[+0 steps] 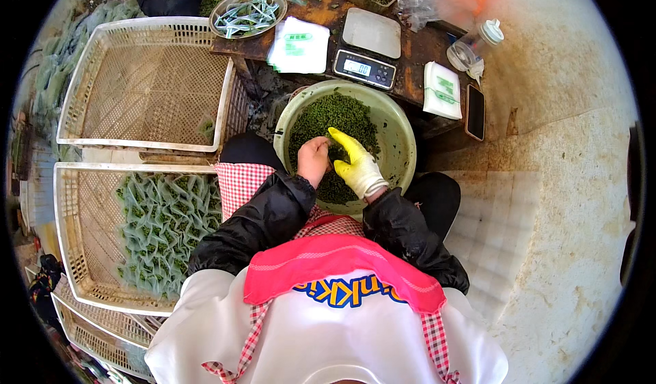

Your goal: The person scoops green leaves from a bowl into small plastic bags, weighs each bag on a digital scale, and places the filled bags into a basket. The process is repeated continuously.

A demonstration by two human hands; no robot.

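A pale green round basin [407, 153] sits between my knees, holding a heap of small green peppercorns [333, 111] with some dark leaf bits. Over the heap, my bare left hand [313, 161] has its fingers curled in; whether something is pinched in them is hidden. Close to its right is my right hand [359, 164], in a white glove with yellow-coated fingers. Its index finger and thumb are spread apart over the peppercorns, and nothing shows between them. The other fingers of that hand are out of sight.
Left of me, one plastic crate [57, 220] holds rows of filled clear bags [164, 230]; another crate [141, 147] stands beyond. The wooden table [328, 2] bears a digital scale [371, 33], printed bags [300, 46], a bowl of ties [249, 15], a phone [475, 112] and a jar [466, 51].
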